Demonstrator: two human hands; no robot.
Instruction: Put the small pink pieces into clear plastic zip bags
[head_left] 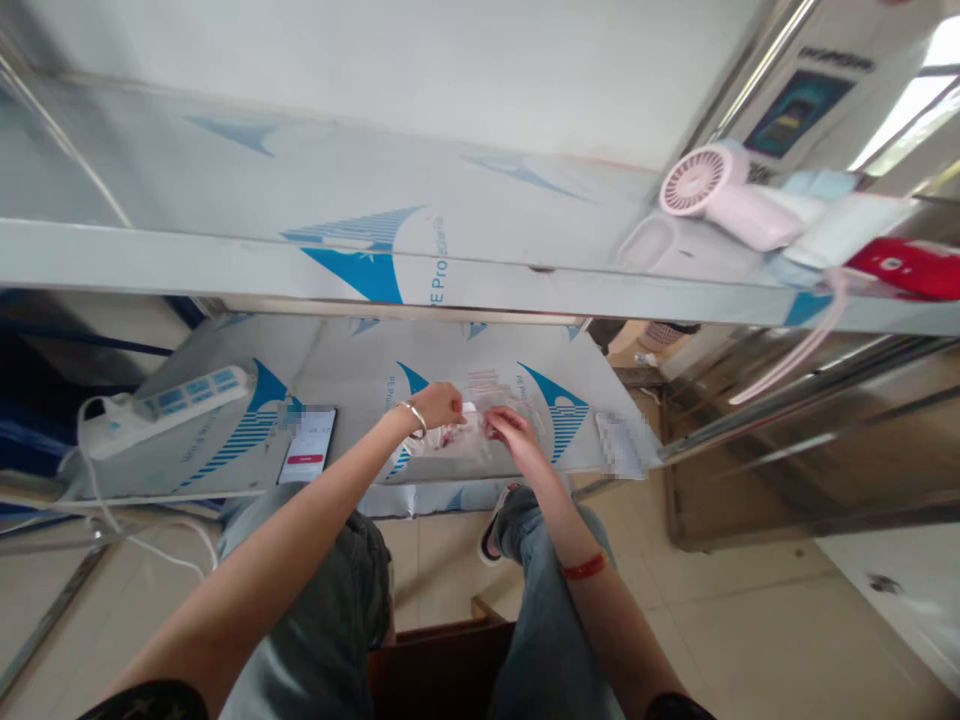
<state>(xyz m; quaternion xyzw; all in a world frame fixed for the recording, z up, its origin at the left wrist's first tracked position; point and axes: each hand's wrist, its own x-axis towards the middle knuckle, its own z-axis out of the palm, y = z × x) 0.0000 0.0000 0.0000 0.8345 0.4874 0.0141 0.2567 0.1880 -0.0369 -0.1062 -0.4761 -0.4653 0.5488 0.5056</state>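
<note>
My left hand (439, 405), with a silver bangle at the wrist, is closed in a pinch over the lower shelf. At its fingertips is a small white piece (469, 408), too blurred to name. Just to the right, my right hand (514, 428) has its fingers bent together; what they hold, if anything, cannot be made out. A clear plastic bag (480, 445) lies beneath and between both hands. Some small reddish bits show by the left fingers, too small to identify.
A phone (309, 445) and a white power strip (199, 395) lie to the left; a pale blurred rectangle (621, 445) lies right. The upper shelf's edge (495, 285) crosses ahead, bearing a pink handheld fan (739, 200) and a red item (911, 268).
</note>
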